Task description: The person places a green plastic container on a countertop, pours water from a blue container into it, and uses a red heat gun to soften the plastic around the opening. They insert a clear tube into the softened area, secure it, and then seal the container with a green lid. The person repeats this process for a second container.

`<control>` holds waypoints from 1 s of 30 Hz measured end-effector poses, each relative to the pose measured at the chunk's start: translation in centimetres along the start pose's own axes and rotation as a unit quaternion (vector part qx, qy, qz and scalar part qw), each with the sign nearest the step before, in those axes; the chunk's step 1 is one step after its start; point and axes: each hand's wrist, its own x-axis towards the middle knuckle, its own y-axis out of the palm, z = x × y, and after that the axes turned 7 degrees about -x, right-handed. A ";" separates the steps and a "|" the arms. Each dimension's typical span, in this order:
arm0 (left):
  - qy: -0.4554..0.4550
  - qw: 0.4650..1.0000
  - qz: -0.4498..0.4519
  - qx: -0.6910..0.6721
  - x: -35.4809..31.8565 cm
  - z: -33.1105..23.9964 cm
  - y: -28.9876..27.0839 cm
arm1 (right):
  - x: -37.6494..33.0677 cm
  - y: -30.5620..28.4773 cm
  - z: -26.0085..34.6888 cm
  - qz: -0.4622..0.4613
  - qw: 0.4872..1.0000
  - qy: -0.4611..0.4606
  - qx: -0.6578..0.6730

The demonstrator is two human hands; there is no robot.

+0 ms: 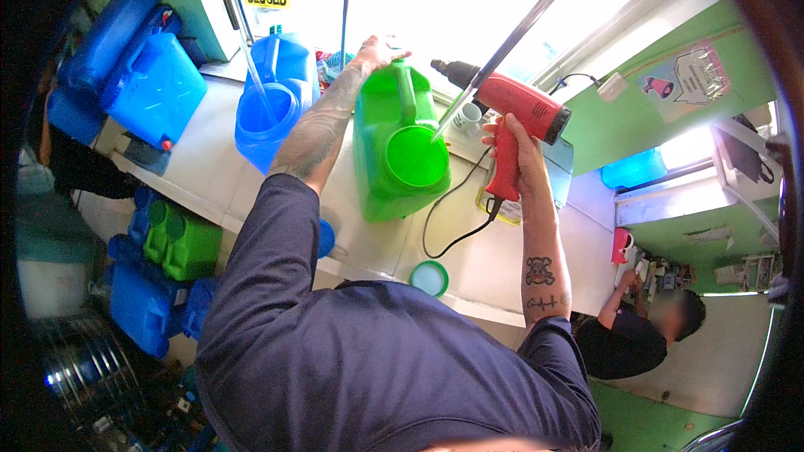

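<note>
My right hand [521, 151] is wrapped round the grip of a red heat gun [523, 105], whose dark nozzle points left toward the far end of a green jug [381, 163]. The jug stands on the counter with its wide round mouth facing me. A clear tube [511, 29] slants down into that mouth. At the jug's far end, my left hand [381, 52] rests with its fingers stretched out; bright window light washes out their tips. Left of my forearm is a blue jug [266, 117], open at the top, with another clear tube [254, 75] in it.
A green lid [429, 279] and a blue lid [326, 238] lie near the counter's front edge. The heat gun's black cord [429, 230] loops across the counter [368, 243]. Blue containers [159, 88] crowd the left end. A person in black [632, 343] is at the far right.
</note>
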 end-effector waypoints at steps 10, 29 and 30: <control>0.039 0.909 0.141 0.391 -1.9 -3.9 -2.3 | -0.8 -0.4 0.9 0.001 1.000 0.012 0.001; -0.052 0.969 0.091 0.224 0.6 -2.8 -2.6 | -1.1 0.0 0.4 0.002 1.000 0.005 0.000; -0.047 0.967 0.090 0.235 0.2 -3.0 -1.7 | -1.1 0.1 0.3 -0.004 1.000 0.013 -0.002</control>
